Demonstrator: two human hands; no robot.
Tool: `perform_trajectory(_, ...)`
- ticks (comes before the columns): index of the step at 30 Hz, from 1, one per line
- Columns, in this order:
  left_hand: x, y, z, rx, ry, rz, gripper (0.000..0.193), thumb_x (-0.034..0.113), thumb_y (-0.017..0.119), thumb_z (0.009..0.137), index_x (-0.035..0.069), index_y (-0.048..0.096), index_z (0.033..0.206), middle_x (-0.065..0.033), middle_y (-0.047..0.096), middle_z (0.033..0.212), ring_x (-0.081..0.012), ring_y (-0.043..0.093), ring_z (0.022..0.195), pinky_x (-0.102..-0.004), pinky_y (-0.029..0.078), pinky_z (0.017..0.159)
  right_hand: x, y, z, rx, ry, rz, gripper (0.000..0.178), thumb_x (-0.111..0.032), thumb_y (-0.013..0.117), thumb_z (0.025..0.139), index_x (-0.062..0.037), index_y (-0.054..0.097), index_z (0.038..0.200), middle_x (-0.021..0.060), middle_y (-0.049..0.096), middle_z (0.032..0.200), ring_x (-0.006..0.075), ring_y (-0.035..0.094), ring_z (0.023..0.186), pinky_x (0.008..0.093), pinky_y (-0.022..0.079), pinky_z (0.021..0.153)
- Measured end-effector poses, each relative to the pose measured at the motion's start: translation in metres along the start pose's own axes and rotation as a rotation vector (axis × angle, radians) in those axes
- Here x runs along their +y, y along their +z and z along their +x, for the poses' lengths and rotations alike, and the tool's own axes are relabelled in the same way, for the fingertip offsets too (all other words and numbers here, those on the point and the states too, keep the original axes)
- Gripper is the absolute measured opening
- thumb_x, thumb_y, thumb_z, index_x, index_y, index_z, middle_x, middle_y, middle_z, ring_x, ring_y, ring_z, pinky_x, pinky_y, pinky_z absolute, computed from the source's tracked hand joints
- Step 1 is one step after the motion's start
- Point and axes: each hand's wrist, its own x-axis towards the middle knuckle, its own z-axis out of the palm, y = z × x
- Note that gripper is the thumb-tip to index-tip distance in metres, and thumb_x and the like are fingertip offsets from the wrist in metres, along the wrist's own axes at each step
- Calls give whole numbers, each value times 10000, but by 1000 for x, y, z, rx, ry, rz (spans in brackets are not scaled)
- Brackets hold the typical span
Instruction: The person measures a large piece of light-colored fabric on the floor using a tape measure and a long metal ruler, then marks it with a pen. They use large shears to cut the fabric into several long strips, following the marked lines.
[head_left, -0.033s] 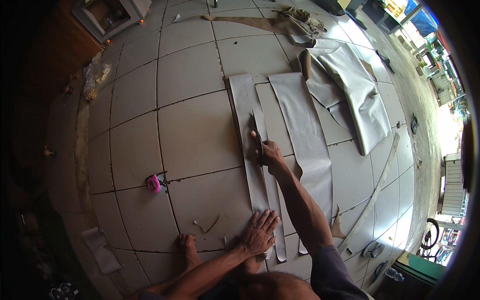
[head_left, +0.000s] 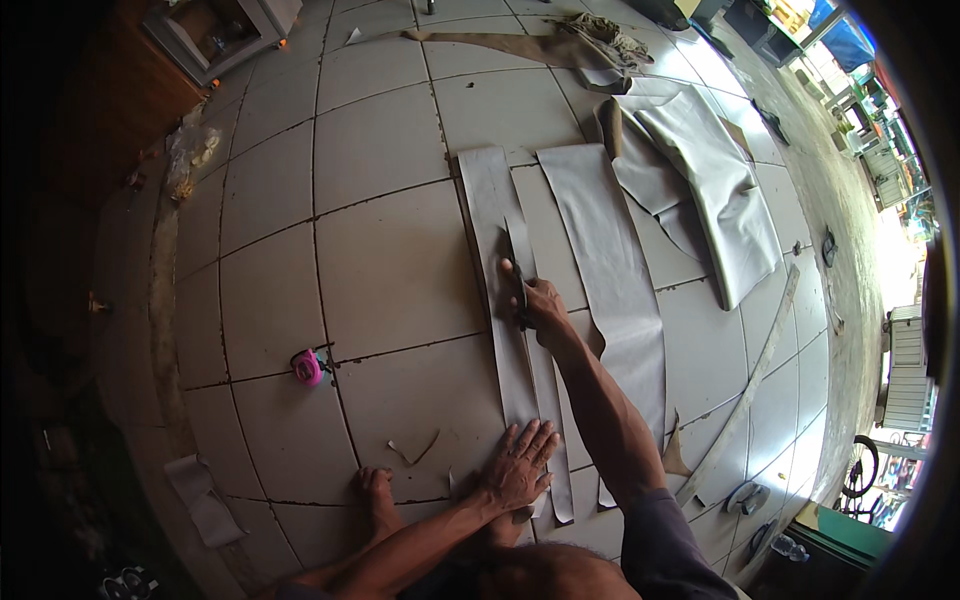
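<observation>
My right hand (head_left: pixel 542 305) is closed round a pair of dark scissors (head_left: pixel 519 287), whose blades lie in a long grey strip of sheet material (head_left: pixel 487 215). A cut runs from the blades down toward my side, parting a narrow piece (head_left: pixel 545 400) from the wider one. Flat on the near end of the strip rests my left hand (head_left: pixel 522 466), fingers stretched and a little spread. To the right lies a second, wider grey strip (head_left: pixel 605 250), partly behind my right forearm.
A folded grey sheet (head_left: pixel 715 200) lies beyond at the right, near a long thin pale strip (head_left: pixel 750 390). On the tiles at the left sits a pink tape measure (head_left: pixel 309 368). Small offcuts (head_left: pixel 412 450) and a grey scrap (head_left: pixel 203 500) lie nearer me. A crumpled cloth (head_left: pixel 605 42) is at the far side.
</observation>
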Motion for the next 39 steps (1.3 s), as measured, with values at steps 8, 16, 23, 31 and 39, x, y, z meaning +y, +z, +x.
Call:
perform_trajectory(8, -4, -4, 4, -2, 11, 25, 780, 471, 514, 999, 83, 282, 1635, -137, 186, 1725, -331, 163, 1591, -570, 104, 1272, -15, 2, 5, 47, -56, -58, 767, -793, 727, 785, -46, 569, 704, 43, 542, 629, 159, 542, 529, 364, 420, 473)
perform_trajectory(16, -2, -6, 4, -78, -3, 68, 787, 482, 501, 1007, 83, 261, 1641, -134, 178, 1726, -330, 156, 1592, -571, 109, 1272, -15, 7, 19, 84, -71, -69, 789, -789, 711, 801, -8, 609, 838, 40, 575, 679, 148, 567, 542, 324, 444, 489)
perform_trajectory(23, 3, -6, 0, -100, -6, 72, 786, 481, 504, 1005, 95, 257, 1644, -125, 173, 1729, -320, 161, 1591, -560, 105, 1274, -23, 1, 27, -18, -121, -43, 761, -757, 719, 821, -4, 619, 859, 48, 582, 665, 157, 572, 536, 349, 455, 487)
perform_trajectory(31, 2, -2, -2, -84, 8, 43, 799, 479, 516, 998, 96, 248, 1646, -124, 171, 1730, -322, 165, 1590, -565, 115, 1270, -30, 6, 33, 34, -128, 5, 816, -804, 721, 778, -3, 575, 728, 76, 553, 609, 198, 559, 510, 399, 451, 462)
perform_trajectory(39, 2, -2, -4, -114, 12, 69, 797, 489, 496, 1003, 92, 244, 1646, -132, 174, 1727, -329, 169, 1587, -568, 119, 1269, -38, 6, 39, 60, -155, -26, 806, -814, 711, 777, -59, 510, 578, 65, 521, 550, 182, 536, 483, 382, 417, 443)
